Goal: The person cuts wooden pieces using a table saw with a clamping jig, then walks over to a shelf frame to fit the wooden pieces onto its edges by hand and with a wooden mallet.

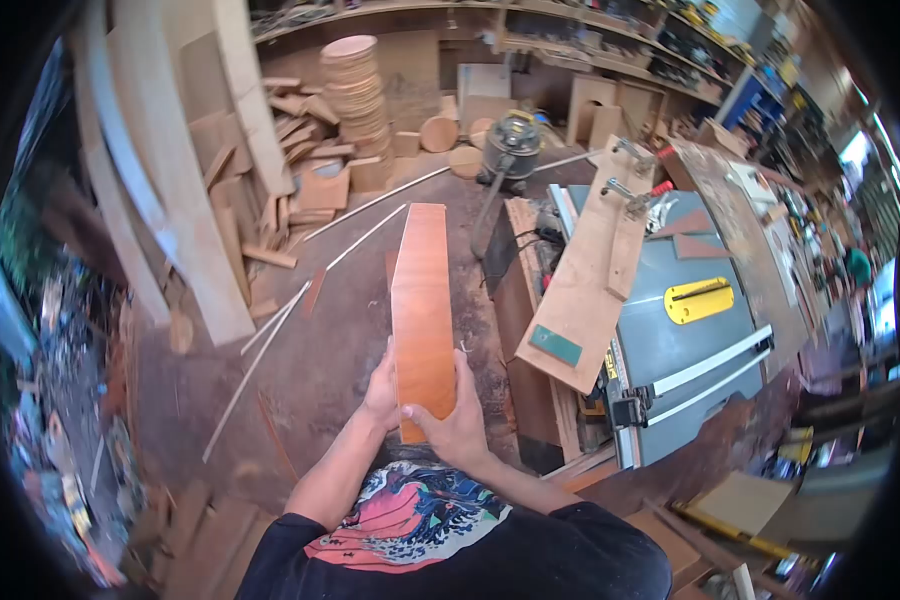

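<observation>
A long reddish-brown wooden board (423, 310) stands out in front of my body, its far end cut at a slant on the left. My left hand (381, 385) is closed round its left edge near the close end, the fingers partly behind the wood. On the right edge, my right hand (452, 418) grips the same board, with the thumb laid across its face. The fingers behind the board are hidden.
To the right is a table saw (670, 350) with a yellow insert (698, 300). A wooden jig with clamps (580, 290) lies across its left side. A shop vacuum (513, 150) stands ahead. Tall planks (170, 150) lean at left; thin strips (260, 365) lie on the floor.
</observation>
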`<action>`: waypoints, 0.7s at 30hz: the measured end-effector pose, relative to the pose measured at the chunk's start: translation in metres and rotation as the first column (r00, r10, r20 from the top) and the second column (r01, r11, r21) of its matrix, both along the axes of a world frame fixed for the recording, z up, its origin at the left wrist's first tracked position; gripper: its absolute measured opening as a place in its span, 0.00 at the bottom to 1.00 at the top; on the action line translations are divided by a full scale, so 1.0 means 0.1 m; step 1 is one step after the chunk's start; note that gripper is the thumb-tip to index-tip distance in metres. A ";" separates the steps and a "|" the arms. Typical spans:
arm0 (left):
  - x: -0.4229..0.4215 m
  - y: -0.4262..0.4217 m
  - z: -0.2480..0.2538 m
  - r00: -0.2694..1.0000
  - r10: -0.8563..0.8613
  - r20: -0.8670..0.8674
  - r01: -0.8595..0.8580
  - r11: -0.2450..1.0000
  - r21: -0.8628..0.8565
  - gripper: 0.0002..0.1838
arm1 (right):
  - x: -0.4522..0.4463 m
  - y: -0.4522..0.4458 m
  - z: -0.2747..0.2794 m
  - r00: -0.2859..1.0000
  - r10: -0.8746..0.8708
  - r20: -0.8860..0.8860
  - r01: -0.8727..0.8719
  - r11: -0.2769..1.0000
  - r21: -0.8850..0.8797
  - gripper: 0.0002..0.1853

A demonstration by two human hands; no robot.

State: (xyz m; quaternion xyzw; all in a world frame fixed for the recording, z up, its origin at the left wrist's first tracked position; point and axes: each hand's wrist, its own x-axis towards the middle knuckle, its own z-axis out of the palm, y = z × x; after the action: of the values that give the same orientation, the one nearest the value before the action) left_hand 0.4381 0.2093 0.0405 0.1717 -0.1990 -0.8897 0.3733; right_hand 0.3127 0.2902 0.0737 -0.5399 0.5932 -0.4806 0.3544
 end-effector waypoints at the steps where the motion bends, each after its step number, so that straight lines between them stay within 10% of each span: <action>1: -0.01 -0.22 0.01 0.999 -0.004 0.040 0.002 0.999 0.047 0.41 | -0.02 -0.17 0.01 0.999 -0.052 -0.001 0.052 0.998 0.027 0.51; 7: 0.00 -1.46 0.08 0.860 0.083 0.504 0.125 0.923 -0.365 0.31 | -0.32 -0.90 -0.04 0.954 -0.289 -0.085 0.289 0.957 -0.004 0.40; 10: 0.03 -2.04 0.16 0.586 0.543 0.602 0.346 0.504 -0.791 0.25 | -0.74 -1.17 0.15 0.896 -0.298 -0.328 0.336 0.940 0.064 0.32; 13: -0.10 -2.86 0.41 0.638 0.673 0.373 0.473 0.040 -0.880 0.27 | -1.22 -1.42 0.46 0.861 -0.193 -0.471 0.318 0.926 0.201 0.27; 15: -0.27 -3.37 0.62 0.717 0.620 0.317 0.561 -0.245 -0.791 0.26 | -1.40 -1.60 0.60 0.860 -0.104 -0.499 0.271 0.923 0.274 0.25; 21: -0.44 -4.08 0.38 0.400 -0.178 0.899 0.880 -0.200 -0.431 0.21 | -1.63 -2.39 1.02 0.733 0.027 -0.680 0.287 0.894 0.345 0.23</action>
State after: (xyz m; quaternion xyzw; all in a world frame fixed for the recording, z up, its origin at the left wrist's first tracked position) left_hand 0.3941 -0.1986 0.0784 0.0265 -0.8481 -0.5057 -0.1560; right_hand 0.1496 0.0511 0.1754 -0.5406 0.8076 -0.1368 0.1918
